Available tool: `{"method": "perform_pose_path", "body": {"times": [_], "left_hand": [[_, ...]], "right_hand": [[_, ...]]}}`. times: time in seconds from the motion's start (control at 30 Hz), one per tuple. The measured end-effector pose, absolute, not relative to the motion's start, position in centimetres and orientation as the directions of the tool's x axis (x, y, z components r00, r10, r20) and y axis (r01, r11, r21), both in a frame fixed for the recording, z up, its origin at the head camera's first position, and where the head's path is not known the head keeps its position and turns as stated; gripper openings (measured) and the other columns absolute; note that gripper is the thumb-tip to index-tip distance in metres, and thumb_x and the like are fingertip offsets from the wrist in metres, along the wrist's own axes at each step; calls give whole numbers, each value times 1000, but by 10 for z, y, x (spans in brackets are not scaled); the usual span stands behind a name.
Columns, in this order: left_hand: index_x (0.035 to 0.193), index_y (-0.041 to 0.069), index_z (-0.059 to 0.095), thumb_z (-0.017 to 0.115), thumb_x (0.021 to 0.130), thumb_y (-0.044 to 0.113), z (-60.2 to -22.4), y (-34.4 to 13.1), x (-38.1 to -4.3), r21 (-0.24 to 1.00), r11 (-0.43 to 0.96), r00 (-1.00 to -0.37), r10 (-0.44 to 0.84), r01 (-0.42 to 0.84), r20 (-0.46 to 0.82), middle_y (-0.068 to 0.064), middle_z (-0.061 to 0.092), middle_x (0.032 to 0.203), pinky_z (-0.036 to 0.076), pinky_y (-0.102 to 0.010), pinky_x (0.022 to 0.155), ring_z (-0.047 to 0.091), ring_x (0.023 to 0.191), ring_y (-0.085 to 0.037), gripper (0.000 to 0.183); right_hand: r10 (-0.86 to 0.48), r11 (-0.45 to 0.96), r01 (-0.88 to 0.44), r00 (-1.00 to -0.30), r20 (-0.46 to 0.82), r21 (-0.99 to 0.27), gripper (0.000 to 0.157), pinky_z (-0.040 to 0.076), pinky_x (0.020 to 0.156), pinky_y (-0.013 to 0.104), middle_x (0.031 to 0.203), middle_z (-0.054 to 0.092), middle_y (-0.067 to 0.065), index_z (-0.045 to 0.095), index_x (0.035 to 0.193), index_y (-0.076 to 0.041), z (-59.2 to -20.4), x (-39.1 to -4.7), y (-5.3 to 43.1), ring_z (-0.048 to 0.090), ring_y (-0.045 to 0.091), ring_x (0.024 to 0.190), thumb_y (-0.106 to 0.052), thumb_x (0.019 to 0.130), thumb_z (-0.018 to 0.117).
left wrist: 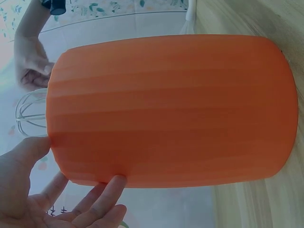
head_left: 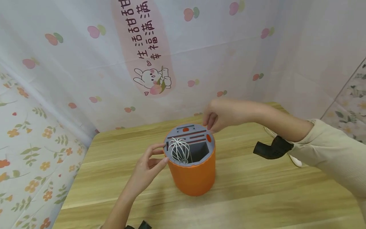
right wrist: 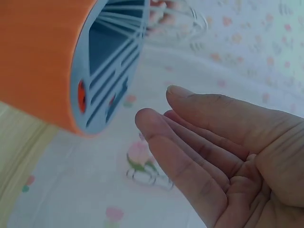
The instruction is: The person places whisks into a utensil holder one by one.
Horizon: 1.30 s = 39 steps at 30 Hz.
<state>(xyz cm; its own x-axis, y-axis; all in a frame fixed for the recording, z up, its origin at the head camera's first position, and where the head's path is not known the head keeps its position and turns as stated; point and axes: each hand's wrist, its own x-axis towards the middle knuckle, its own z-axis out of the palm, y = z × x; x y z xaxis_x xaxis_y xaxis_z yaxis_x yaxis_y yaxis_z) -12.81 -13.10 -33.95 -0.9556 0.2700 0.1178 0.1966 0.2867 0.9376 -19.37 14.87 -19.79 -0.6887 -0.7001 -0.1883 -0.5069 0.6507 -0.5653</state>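
Note:
An orange utensil holder [head_left: 192, 178] with a grey slotted top [head_left: 187, 132] stands upright on the table. Out of its large compartment rises the wire head of a whisk [head_left: 179, 151]. My left hand [head_left: 147, 170] holds the holder near its rim on the left, thumb at the front and fingers round the side. The left wrist view shows the holder's orange wall [left wrist: 171, 114] with fingertips against it. My right hand [head_left: 223, 114] is beside the rim at the far right. In the right wrist view, the right hand [right wrist: 223, 156] has bent fingers and holds nothing, apart from the holder.
A pale-handled utensil [head_left: 295, 161] lies on the wooden table [head_left: 251, 197] at the right, partly hidden by the right forearm and its black wrist mount [head_left: 271, 149]. A patterned curtain [head_left: 217, 60] hangs close behind the table.

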Motion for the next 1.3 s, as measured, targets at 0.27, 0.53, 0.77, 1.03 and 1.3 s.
{"method": "perform_pose_path", "body": {"times": [0.27,0.53,0.77,1.03,1.3], "left_hand": [[126,27,47,64,87,25,-341,-131,-128,932,303,-957,264,202,121,-8,52,119,48,-36,82,63,93,-18,43],[126,27,47,64,87,26,-340,-131,-127,932,306,-959,259,194,114,-7,52,120,48,-38,82,63,93,-18,43],[126,27,47,64,87,26,-341,-131,-127,928,313,-958,259,204,123,-7,52,119,48,-36,82,63,92,-18,43],[126,26,47,64,87,26,-340,-131,-128,926,314,-956,263,210,127,-7,52,120,48,-37,82,63,93,-17,43],[127,27,46,64,88,25,-340,-130,-127,926,319,-958,262,203,120,-7,51,120,48,-38,83,63,94,-18,43]], "right_hand": [[-647,677,-475,-748,-146,-563,24,51,73,31,89,67,6,63,99,4,-209,-196,192,64,18,83,-6,78,72],[-552,731,-372,-816,-175,-572,26,51,71,30,87,67,4,62,100,5,-237,-205,236,64,17,82,-9,80,71],[-450,794,-311,-878,-162,-522,25,50,66,28,85,68,4,65,98,3,-266,-215,279,64,16,77,-11,79,72],[-376,798,-188,-898,-229,-572,29,50,63,27,87,66,9,61,100,10,-302,-224,329,62,18,75,-11,81,69],[-330,769,-58,-889,-318,-636,34,53,66,30,83,65,10,57,102,17,-333,-230,368,63,18,75,-10,83,67]]}}
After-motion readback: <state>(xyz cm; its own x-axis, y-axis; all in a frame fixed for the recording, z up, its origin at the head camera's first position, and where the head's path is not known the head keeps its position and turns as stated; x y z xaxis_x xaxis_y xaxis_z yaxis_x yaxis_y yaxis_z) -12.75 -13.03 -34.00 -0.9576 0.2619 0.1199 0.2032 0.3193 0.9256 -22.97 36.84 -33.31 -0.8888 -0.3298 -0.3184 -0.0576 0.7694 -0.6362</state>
